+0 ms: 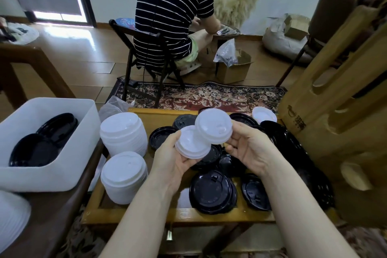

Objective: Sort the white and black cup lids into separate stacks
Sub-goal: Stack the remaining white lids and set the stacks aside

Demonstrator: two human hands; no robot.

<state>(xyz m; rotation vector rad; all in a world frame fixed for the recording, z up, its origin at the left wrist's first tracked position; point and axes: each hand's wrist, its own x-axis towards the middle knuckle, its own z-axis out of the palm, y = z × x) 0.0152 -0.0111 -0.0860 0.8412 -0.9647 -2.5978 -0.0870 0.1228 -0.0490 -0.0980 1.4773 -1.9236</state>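
Above table point(146, 214), both hands' fingers seemingly pinch white lids point(214, 126).

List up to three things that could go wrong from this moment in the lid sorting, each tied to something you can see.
1. The right hand pinches its white lid only at the rim, so it may slip into the loose black lids below.
2. The two tall white stacks stand close together; adding lids carelessly might topple them.
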